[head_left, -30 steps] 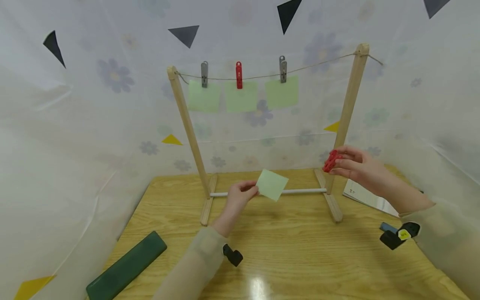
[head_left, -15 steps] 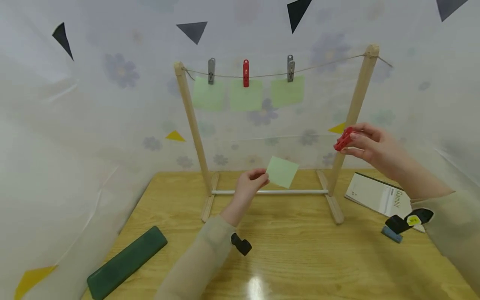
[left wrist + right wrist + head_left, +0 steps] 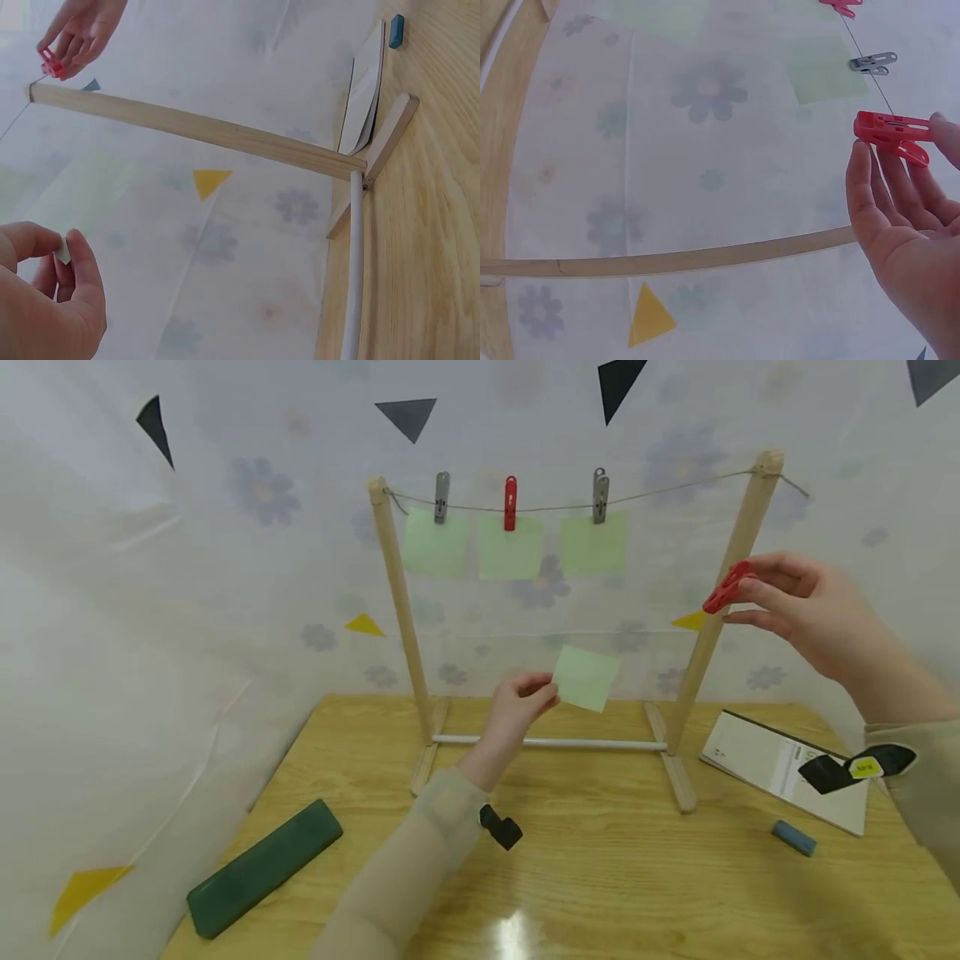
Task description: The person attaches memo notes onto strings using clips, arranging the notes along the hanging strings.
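Observation:
My left hand (image 3: pixel 516 718) pinches a light green paper square (image 3: pixel 587 678) by its left edge, in the air above the rack's white bar. In the left wrist view only a sliver of the paper (image 3: pixel 64 252) shows between thumb and fingers. My right hand (image 3: pixel 817 618) holds a red clothespin (image 3: pixel 727 587) between thumb and fingertips, in front of the right wooden post (image 3: pixel 731 552). From the string (image 3: pixel 675 487) hang three green papers, the middle one (image 3: pixel 510 548) under a red clothespin (image 3: pixel 511 503), the outer two under grey clothespins (image 3: pixel 600 496).
A dark green case (image 3: pixel 264 868) lies at the table's left. On the right are a pale notepad (image 3: pixel 780 768) and a small blue block (image 3: pixel 793 838). The rack's white bar (image 3: pixel 592 744) joins its two wooden feet. A patterned white curtain with dark and yellow triangles hangs behind.
Both hands have risen, the left lifting the paper up and to the right, the right raising the red clothespin toward the string's height. The view has shifted slightly.

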`<move>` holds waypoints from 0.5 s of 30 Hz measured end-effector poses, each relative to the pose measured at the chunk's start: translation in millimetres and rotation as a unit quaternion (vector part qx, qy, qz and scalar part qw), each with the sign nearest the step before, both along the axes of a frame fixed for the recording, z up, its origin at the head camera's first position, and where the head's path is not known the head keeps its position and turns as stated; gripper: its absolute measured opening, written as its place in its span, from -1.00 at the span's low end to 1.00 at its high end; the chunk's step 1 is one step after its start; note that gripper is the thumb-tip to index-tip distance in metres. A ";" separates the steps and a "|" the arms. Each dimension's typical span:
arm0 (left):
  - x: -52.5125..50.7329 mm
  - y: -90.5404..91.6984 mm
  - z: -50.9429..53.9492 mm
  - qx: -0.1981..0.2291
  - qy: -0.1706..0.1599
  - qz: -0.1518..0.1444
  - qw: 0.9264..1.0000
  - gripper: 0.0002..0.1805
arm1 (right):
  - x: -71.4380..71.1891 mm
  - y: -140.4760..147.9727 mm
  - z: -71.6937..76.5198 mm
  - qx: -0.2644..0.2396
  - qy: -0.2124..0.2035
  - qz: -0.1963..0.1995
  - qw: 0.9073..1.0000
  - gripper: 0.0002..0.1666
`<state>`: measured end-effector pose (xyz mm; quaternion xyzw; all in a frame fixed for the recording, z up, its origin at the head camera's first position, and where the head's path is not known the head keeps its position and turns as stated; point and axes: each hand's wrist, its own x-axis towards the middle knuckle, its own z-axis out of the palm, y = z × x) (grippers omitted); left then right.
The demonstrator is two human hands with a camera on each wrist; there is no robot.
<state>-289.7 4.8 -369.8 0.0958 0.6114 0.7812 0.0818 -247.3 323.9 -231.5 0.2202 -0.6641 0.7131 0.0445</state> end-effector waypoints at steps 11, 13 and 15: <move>-3.8 13.2 18.9 0.035 -0.001 0.008 0.999 -0.70 | -4.9 1.3 26.3 0.030 0.020 -0.068 0.997 -0.60; -3.7 14.9 21.6 0.044 -0.002 0.008 0.999 -0.70 | -5.6 0.4 29.5 0.026 0.025 -0.068 0.997 -0.60; -3.7 17.1 24.1 0.054 -0.007 0.008 0.999 -0.70 | -5.7 -1.0 32.5 0.040 0.033 -0.075 0.996 -0.61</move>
